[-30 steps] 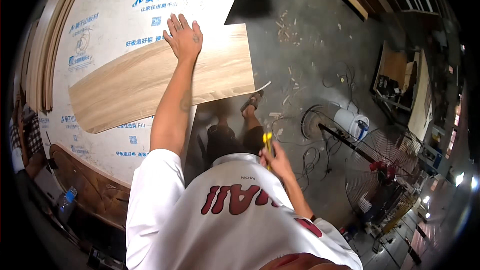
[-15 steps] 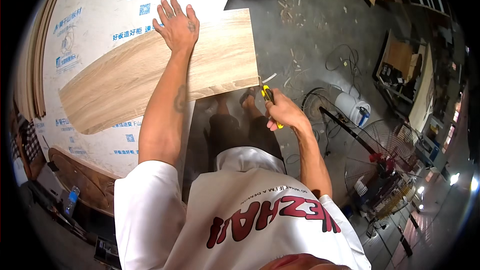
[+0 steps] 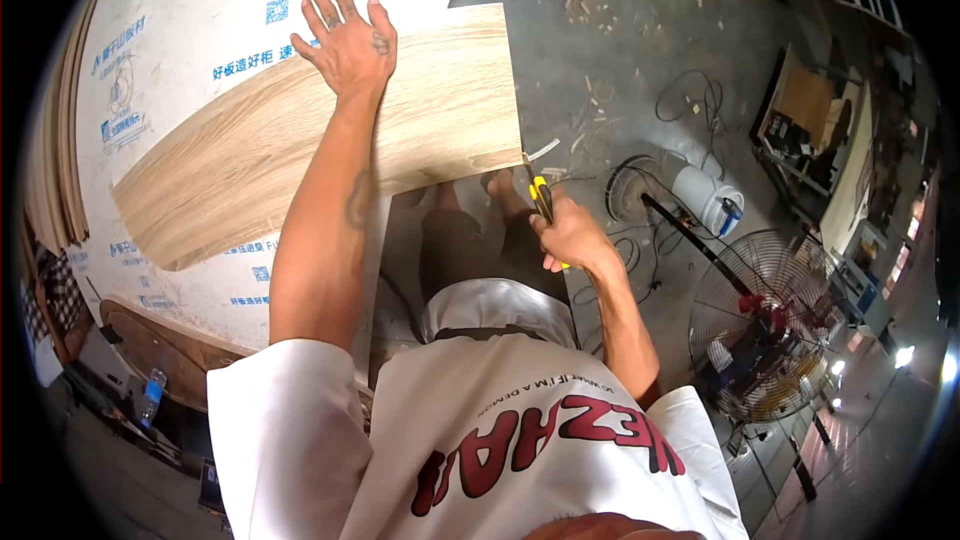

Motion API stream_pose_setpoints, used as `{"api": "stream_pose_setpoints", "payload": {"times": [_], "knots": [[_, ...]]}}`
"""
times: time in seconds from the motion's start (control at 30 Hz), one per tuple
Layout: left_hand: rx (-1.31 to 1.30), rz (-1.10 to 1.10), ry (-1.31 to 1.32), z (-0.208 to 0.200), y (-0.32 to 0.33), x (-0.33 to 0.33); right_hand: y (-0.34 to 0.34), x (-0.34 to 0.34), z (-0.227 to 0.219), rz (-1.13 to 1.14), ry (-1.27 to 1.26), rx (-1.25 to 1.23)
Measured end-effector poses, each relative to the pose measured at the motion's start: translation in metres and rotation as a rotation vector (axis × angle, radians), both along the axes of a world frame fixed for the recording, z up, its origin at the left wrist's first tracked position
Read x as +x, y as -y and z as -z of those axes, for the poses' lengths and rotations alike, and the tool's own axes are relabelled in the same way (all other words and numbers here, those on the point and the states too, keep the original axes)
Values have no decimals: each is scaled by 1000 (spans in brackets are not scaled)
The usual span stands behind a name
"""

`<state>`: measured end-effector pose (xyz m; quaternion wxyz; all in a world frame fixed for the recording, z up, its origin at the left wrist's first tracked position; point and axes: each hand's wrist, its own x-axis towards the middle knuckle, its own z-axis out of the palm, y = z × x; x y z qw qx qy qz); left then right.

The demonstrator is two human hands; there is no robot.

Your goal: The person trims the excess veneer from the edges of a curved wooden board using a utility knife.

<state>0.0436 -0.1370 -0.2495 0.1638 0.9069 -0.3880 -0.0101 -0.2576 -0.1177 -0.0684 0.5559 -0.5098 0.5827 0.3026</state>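
Observation:
A light wood-grain board (image 3: 440,100) lies on a large white sheet with blue print (image 3: 170,0), its right end sticking out past the sheet's edge. My left hand (image 3: 350,48) presses flat on the board's far edge, fingers spread. In my right hand (image 3: 577,235) is a yellow and black utility knife (image 3: 541,198), gripped by its handle. Its tip is at the board's near right corner, where a thin pale strip (image 3: 543,149) juts out from the edge. Whether the blade is touching the board is too small to make out.
On the right stands a large wire-caged fan (image 3: 765,325), with a white bucket (image 3: 705,198) beyond it. Cables (image 3: 690,105) and wood scraps (image 3: 585,0) litter the grey floor. A plastic bottle (image 3: 153,398) is at the lower left.
My right hand and the knife have shifted slightly toward me, the knife now more upright. My left hand stays spread on the board. The whole view has moved a little.

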Motion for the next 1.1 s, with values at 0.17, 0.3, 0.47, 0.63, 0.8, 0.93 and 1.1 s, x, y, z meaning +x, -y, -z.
{"api": "stream_pose_setpoints", "payload": {"times": [0.17,0.3,0.47,0.63,0.8,0.93,1.1], "knots": [[-4,-17,11,3,-14,4,-5,-6,33,-40,-8,42],[0,-8,48,1,-1,-5,-82,-67,161,-146,-13,12],[74,-36,31,-7,5,-3,-90,-84,190,968,457,-352],[-328,73,-250,-23,-40,29,-49,-8,150,1081,790,-202],[-518,-276,-343,-65,-153,-36,-25,-19,161,934,744,-396],[-376,-940,-73,-52,-294,-68,-36,-40,146,718,760,-401],[-1589,-825,-1439,-11,-368,-41,-81,-73,88,521,707,-406]]}}
